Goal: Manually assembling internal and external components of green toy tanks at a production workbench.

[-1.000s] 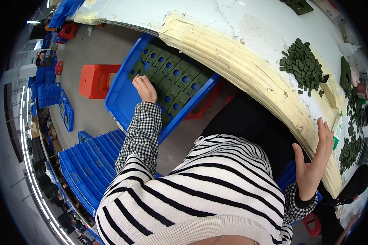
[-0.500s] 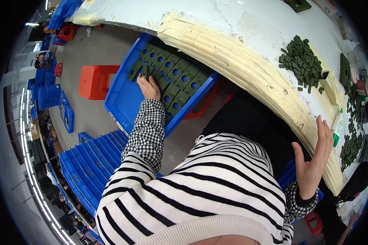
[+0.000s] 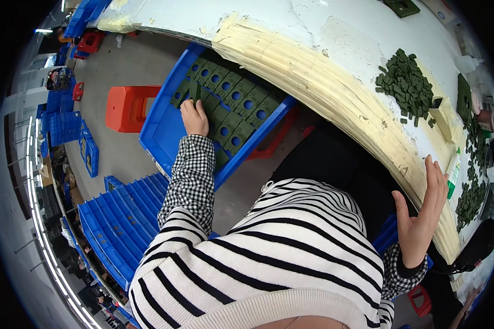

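Note:
My left hand (image 3: 194, 117) reaches into a blue plastic crate (image 3: 160, 141) at the left of the table. Its fingers are closed on a flat dark green plate (image 3: 195, 89), which stands tilted on edge above the others. Rows of similar green plates (image 3: 235, 95), several with a round hole, lie in the crate. The blue bottom shows at the crate's near left. My right hand (image 3: 421, 215) is raised by the table's edge at the right, palm up and fingers spread, with nothing in it.
A white table (image 3: 291, 22) edged with yellowish tape curves across the top and right. Small green pieces (image 3: 405, 82) are heaped on it, beside a tape-covered block (image 3: 442, 122). A red stool (image 3: 127, 108) stands left of the crate. Stacked blue crates (image 3: 123, 219) stand at lower left.
My left hand has shifted slightly left and nearer to me, and the green plate in it now stands more upright. My right hand has stayed in place.

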{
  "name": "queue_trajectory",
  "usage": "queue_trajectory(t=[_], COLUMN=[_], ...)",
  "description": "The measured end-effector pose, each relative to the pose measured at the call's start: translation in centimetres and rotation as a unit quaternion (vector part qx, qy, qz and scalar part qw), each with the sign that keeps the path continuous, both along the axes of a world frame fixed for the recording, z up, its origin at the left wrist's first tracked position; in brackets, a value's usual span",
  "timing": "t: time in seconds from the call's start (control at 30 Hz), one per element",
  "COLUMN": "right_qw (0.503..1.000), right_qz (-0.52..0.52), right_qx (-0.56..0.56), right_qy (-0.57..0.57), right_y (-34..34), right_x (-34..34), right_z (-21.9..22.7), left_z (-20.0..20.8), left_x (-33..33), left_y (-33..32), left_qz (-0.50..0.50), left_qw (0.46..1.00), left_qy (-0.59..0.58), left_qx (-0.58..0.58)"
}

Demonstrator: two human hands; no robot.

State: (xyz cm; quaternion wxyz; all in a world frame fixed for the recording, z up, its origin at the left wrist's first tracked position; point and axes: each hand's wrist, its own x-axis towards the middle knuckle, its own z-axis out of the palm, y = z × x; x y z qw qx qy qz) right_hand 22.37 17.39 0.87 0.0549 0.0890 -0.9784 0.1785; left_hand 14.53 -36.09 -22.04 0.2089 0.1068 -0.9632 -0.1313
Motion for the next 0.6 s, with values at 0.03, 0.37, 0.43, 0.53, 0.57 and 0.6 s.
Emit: queue_trajectory(t=[0.03, 0.37, 0.43, 0.53, 0.57, 0.6], right_qw=[1.000, 1.000, 1.000, 1.000, 1.000, 1.000], right_qz=[-0.001, 0.005, -0.003, 0.000, 0.000, 0.000], right_qx=[0.002, -0.009, -0.011, -0.013, -0.012, -0.011], right_qy=[0.000, -0.002, 0.003, 0.004, 0.003, 0.002], right_y=[0.0, -0.1, -0.3, -0.2, -0.2, -0.2], right_x=[0.0, 0.0, 0.0, -0.1, -0.1, -0.1], right_z=[0.0, -0.1, 0.0, 0.0, 0.0, 0.1], left_z=[0.6, 2.6, 2.6, 2.0, 1.9, 1.9], left_x=[-0.3, -1.4, -1.7, -1.8, -1.9, -1.9], left_y=[-0.7, -7.7, -7.6, -7.9, -7.9, -7.9], left_qz=[0.000, 0.045, 0.045, 0.032, 0.024, 0.017], left_qw=[1.000, 0.964, 0.958, 0.955, 0.954, 0.953], left_qy=[-0.004, -0.165, -0.176, -0.180, -0.181, -0.182], left_qx=[-0.012, -0.204, -0.220, -0.234, -0.237, -0.241])
